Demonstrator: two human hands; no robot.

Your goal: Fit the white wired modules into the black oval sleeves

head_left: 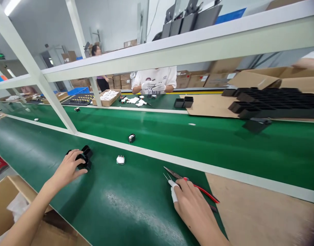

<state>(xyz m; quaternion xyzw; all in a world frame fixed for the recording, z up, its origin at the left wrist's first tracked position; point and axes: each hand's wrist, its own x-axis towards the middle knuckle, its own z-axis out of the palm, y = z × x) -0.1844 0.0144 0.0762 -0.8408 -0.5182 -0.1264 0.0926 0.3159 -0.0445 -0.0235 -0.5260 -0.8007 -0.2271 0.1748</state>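
My left hand (68,167) reaches over a small group of black plastic housings (87,152), fingers curved but apart. Its fingertips overlap the housings, and no firm grip shows. White finger covers sit on my right hand (191,201), which pinches thin metal tweezers (167,176) with the points facing away from me. Long-nose pliers (203,192) with red handles lie against that hand, partly hidden under it. Between my hands, a small white-topped part (120,159) rests on the green bench top (103,201).
A pale strip (146,155) divides my bench from a green belt (167,133) carrying a black-cased part (131,138). Many black housings (280,102) stand at far right. Opposite, a person in white gloves (154,85) handles something small. Cardboard (269,212) lies right; an open box (8,194) stands left.
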